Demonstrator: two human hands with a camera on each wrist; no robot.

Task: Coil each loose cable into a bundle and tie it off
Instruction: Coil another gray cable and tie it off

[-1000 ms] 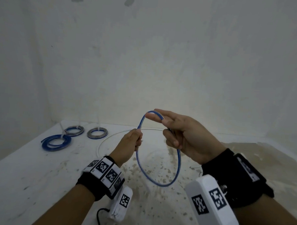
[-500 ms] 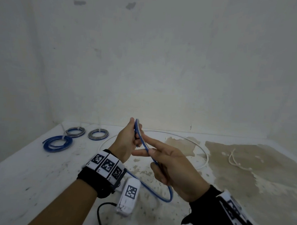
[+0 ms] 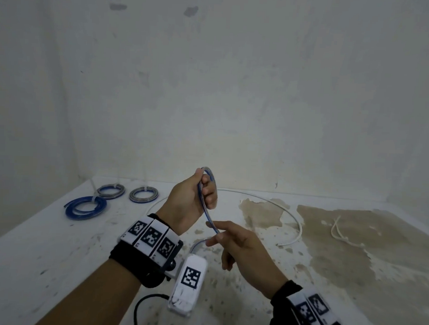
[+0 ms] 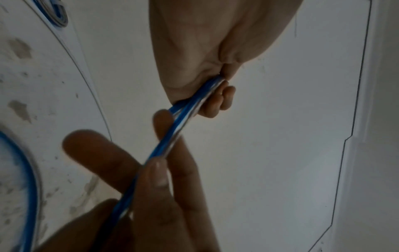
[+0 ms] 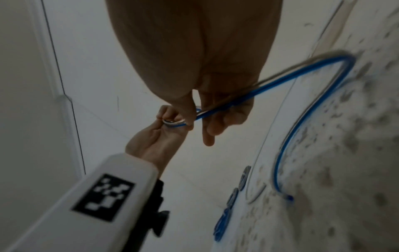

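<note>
A thin blue cable (image 3: 207, 218) is held above the white table (image 3: 32, 247). My left hand (image 3: 202, 193) grips its small loops between thumb and curled fingers; the left wrist view shows the doubled strands (image 4: 172, 136) leaving that fist. Just below and nearer to me, my right hand (image 3: 220, 236) pinches the same cable between thumb and fingers. From there the free tail (image 5: 280, 80) curves down and ends on the table.
Three tied blue coils (image 3: 86, 208) (image 3: 110, 191) (image 3: 143, 195) lie at the back left. A loose white cable (image 3: 292, 212) arcs across the table behind my hands. White ties (image 3: 338, 231) lie on a brown stain at the right. Walls close off the back and left.
My right hand brought the loop over to the left hand, then slid down the cable toward me. The left hand now holds the gathered loops, a little higher.
</note>
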